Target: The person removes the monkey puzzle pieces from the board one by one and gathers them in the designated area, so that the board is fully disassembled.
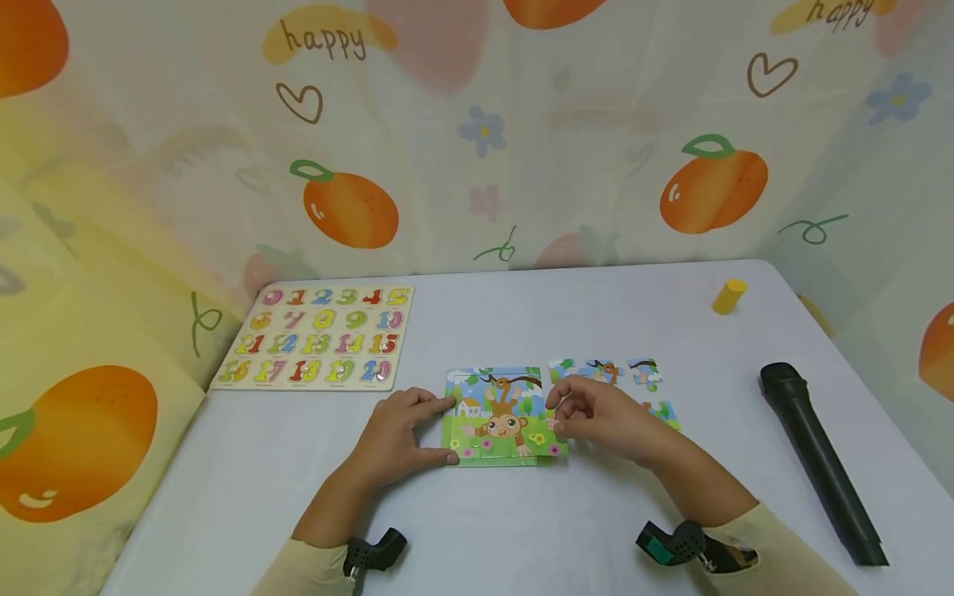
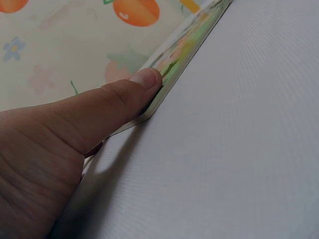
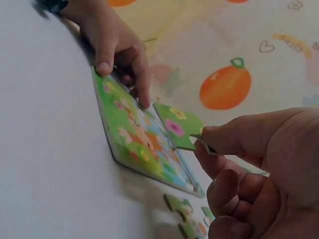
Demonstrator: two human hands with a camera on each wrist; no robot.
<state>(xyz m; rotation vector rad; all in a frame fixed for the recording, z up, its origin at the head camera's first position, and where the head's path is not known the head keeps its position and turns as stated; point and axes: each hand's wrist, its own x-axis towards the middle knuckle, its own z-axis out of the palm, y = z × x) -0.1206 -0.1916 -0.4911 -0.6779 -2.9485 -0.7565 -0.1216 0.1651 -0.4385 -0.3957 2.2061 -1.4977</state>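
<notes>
A jigsaw puzzle board [image 1: 492, 414] with a monkey picture lies on the table. My left hand [image 1: 398, 430] holds its left side, the thumb [image 2: 147, 79] on the near corner and the index fingertip farther up the edge. Between thumb and index finger, my right hand [image 1: 607, 418] pinches a green jigsaw piece [image 3: 177, 127] with a pink and a yellow flower. That piece is tilted over the board's right side, near its lower right corner. Loose jigsaw pieces [image 1: 644, 374] lie just beyond and beside the right hand, which partly covers them.
A number board [image 1: 316, 339] lies at the back left. At the right are a yellow cylinder [image 1: 729, 296] and a long black microphone-shaped object [image 1: 820, 459]. A fruit-printed curtain [image 1: 566, 165] hangs along the table's far edge.
</notes>
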